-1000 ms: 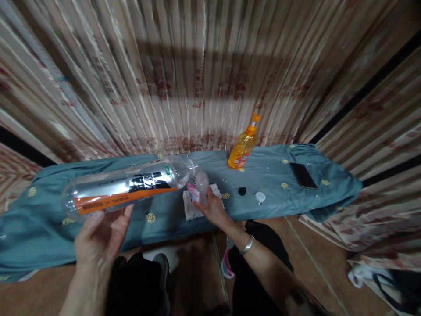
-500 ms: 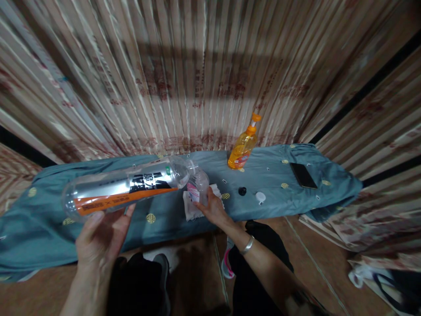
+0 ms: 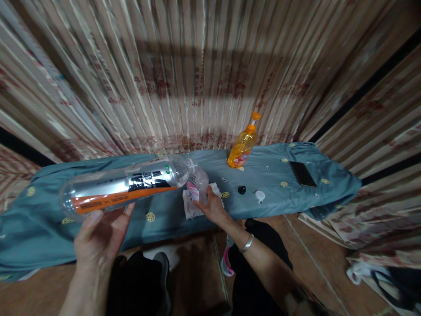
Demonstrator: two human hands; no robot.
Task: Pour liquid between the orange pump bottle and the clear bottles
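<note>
A large clear plastic bottle (image 3: 118, 188) with a silver, black and orange label lies tilted almost level in my left hand (image 3: 101, 237), whose fingers wrap it from below. Its neck meets the mouth of a smaller clear bottle (image 3: 198, 180) with a pink and white label. Around that smaller bottle my right hand (image 3: 211, 205) is closed, holding it above a folded white cloth (image 3: 190, 208). Whether liquid passes between the two necks I cannot tell. To the right of my right hand lie a black cap (image 3: 242, 190) and a white cap (image 3: 259, 195).
An orange pump bottle (image 3: 242, 147) stands towards the back of the bench, which is covered with a teal patterned cloth (image 3: 276, 175). A black phone (image 3: 302, 174) rests at the right. Behind hangs a striped curtain (image 3: 204, 79); tiled floor (image 3: 194, 272) lies below.
The large bottle's base has shifted slightly left. Both hands keep their grips, and the two bottle necks remain together. Otherwise the view has moved only slightly.
</note>
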